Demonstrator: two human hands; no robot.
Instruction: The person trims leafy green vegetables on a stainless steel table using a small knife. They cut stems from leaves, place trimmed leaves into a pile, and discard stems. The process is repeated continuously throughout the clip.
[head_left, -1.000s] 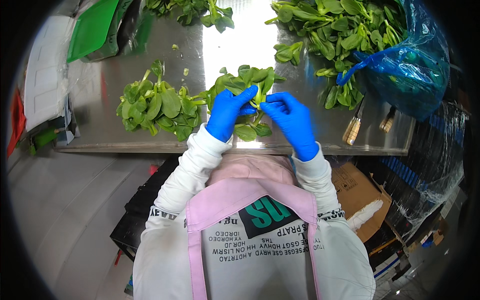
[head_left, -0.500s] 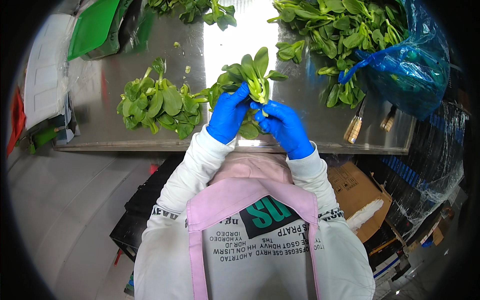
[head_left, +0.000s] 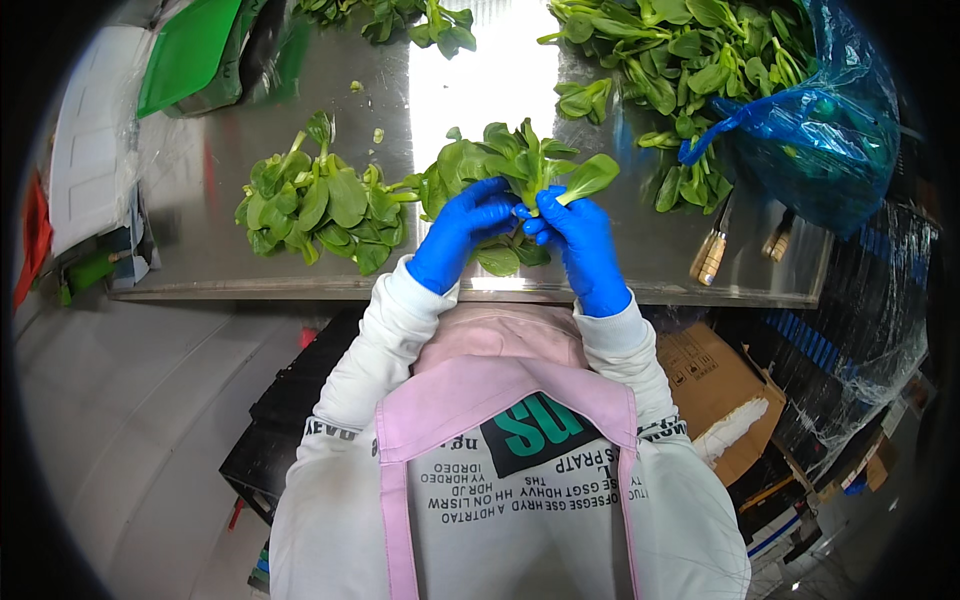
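In blue gloves, my left hand [head_left: 460, 235] and my right hand [head_left: 575, 245] meet over the steel table [head_left: 380, 90]. My left fingers are closed round the base of a small leafy green [head_left: 530, 155]. My right hand pinches a single leaf with a pale stalk [head_left: 593, 175], angled out to the right from that plant. Just behind my left hand lie more greens [head_left: 448, 170], partly hidden by it. A heap of greens [head_left: 330, 205] rests left of my hands.
Two wooden-handled knives [head_left: 710, 258] lie at the right. Further greens [head_left: 700, 65] and a blue plastic bag [head_left: 820, 150] fill the back right; another bunch [head_left: 385, 20] lies at the back. Green trays [head_left: 180, 55] and white boxes [head_left: 90, 130] stand at the left, a carton [head_left: 715, 390] below right.
The plant rose upright between my hands, then tipped lower. One leaf now leans out to the right in my right fingers, and my left fingers reach further over the stem.
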